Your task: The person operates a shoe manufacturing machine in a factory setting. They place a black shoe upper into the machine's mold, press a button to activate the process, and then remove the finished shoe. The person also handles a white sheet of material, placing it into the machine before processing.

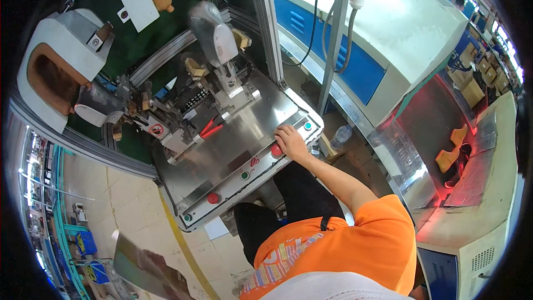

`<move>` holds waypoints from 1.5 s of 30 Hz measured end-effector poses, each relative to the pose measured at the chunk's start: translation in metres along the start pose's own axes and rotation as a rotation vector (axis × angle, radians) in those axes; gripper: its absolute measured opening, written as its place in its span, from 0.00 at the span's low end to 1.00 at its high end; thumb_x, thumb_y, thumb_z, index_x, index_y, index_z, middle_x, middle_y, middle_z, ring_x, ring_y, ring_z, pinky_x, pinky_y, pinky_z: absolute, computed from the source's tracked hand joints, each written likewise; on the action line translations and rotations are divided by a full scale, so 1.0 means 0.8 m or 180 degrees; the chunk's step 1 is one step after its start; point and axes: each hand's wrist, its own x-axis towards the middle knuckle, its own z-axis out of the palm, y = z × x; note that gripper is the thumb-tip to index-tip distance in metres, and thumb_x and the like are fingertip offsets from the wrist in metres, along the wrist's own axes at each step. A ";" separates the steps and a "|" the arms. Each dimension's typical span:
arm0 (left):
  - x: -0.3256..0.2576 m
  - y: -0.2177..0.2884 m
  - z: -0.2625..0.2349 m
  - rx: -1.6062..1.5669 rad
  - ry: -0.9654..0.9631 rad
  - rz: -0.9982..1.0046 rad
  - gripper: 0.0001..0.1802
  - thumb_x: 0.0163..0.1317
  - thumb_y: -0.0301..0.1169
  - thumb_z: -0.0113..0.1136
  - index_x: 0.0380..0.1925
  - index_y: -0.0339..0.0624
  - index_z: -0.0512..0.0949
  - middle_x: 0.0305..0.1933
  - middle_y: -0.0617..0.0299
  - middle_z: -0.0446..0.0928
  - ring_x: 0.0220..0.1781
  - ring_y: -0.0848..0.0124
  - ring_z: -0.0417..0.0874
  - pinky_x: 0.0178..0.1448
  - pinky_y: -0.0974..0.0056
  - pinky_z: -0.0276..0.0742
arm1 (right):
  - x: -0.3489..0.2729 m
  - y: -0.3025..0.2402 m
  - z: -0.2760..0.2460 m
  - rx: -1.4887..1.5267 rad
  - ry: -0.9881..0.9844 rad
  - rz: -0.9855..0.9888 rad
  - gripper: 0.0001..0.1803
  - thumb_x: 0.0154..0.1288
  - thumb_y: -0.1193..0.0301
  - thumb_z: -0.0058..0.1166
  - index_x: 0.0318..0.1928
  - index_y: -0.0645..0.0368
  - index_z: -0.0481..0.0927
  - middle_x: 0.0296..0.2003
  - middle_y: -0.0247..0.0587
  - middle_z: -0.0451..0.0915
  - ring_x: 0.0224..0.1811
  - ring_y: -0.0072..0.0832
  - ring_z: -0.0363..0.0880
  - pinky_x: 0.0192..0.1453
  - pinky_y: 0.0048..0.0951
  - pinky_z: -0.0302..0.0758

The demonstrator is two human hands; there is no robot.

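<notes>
My right hand [291, 143] rests palm down on the front control strip of a metal machine table [261, 122]. Its fingers are loosely bent and slightly apart, with nothing seen in them. Close beside the hand is a red push button [276, 150], and a green button [307, 126] lies just right of it. My left hand is out of view. Behind the strip, red-handled pliers [211, 128] lie on the table. Two clamp stations stand at the back, one with a grey-white upright form [214, 33], the other with a similar form [100, 103] tilted to the left.
Another red button [213, 198] and green button [245, 175] sit along the strip. White housings with brown pads [53, 80] hang at upper left. On the right, brown shoe parts [452, 153] lie in a red-lit conveyor machine [427, 128]. A clear bottle [341, 136] stands between the machines.
</notes>
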 end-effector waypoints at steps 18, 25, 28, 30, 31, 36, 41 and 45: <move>0.023 0.038 -0.014 0.0508 -0.0198 0.0657 0.18 0.60 0.33 0.58 0.46 0.33 0.70 0.33 0.62 0.75 0.25 0.75 0.71 0.31 0.69 0.69 | 0.000 -0.002 -0.005 0.0016 0.0005 -0.0007 0.09 0.57 0.70 0.53 0.36 0.61 0.75 0.41 0.42 0.75 0.48 0.39 0.71 0.52 0.35 0.69; 0.012 0.034 0.015 -0.0564 0.0685 0.0072 0.19 0.59 0.35 0.58 0.45 0.33 0.73 0.44 0.57 0.76 0.27 0.73 0.74 0.32 0.70 0.69 | 0.001 -0.004 -0.002 0.0002 -0.0001 -0.0020 0.09 0.57 0.69 0.53 0.37 0.60 0.76 0.41 0.41 0.75 0.48 0.39 0.71 0.51 0.35 0.69; 0.017 0.039 0.005 -0.0190 -0.0105 0.0333 0.14 0.59 0.34 0.58 0.41 0.35 0.74 0.41 0.59 0.76 0.30 0.76 0.74 0.32 0.71 0.69 | -0.001 0.001 -0.004 -0.0032 0.0000 0.0008 0.09 0.57 0.69 0.53 0.36 0.60 0.76 0.41 0.41 0.75 0.48 0.38 0.71 0.51 0.35 0.70; -0.007 0.087 0.030 -0.1156 0.0730 0.0238 0.12 0.60 0.33 0.58 0.36 0.34 0.77 0.35 0.62 0.78 0.33 0.78 0.74 0.34 0.70 0.71 | -0.003 0.004 -0.005 -0.0085 0.0031 -0.0003 0.09 0.57 0.69 0.53 0.36 0.60 0.76 0.41 0.41 0.75 0.48 0.38 0.71 0.51 0.34 0.70; -0.001 0.081 0.030 -0.1204 0.0663 0.0211 0.12 0.60 0.33 0.57 0.37 0.34 0.77 0.35 0.62 0.78 0.33 0.77 0.74 0.34 0.70 0.71 | -0.003 0.006 -0.005 -0.0096 0.0048 0.0001 0.09 0.57 0.69 0.53 0.36 0.60 0.76 0.41 0.41 0.75 0.49 0.38 0.71 0.51 0.34 0.70; 0.030 0.003 -0.007 -0.1438 0.0523 0.0086 0.13 0.61 0.33 0.57 0.39 0.34 0.76 0.36 0.62 0.78 0.33 0.76 0.75 0.36 0.70 0.72 | 0.002 -0.005 -0.002 0.0028 0.0027 -0.0035 0.08 0.57 0.69 0.52 0.36 0.60 0.76 0.41 0.41 0.75 0.48 0.38 0.71 0.50 0.35 0.70; -0.004 0.055 0.019 -0.2212 0.0235 -0.0051 0.15 0.61 0.35 0.57 0.42 0.34 0.75 0.38 0.62 0.78 0.37 0.75 0.75 0.41 0.68 0.72 | -0.002 0.003 -0.004 -0.0041 0.0036 -0.0026 0.08 0.57 0.70 0.52 0.36 0.60 0.76 0.41 0.40 0.75 0.49 0.37 0.71 0.48 0.35 0.70; -0.014 0.056 0.029 -0.2414 0.0440 0.0035 0.14 0.60 0.34 0.58 0.39 0.33 0.76 0.37 0.62 0.78 0.35 0.74 0.76 0.40 0.69 0.72 | 0.000 0.003 -0.002 -0.0048 0.0053 -0.0055 0.08 0.57 0.70 0.53 0.36 0.59 0.76 0.41 0.40 0.75 0.49 0.37 0.71 0.48 0.35 0.70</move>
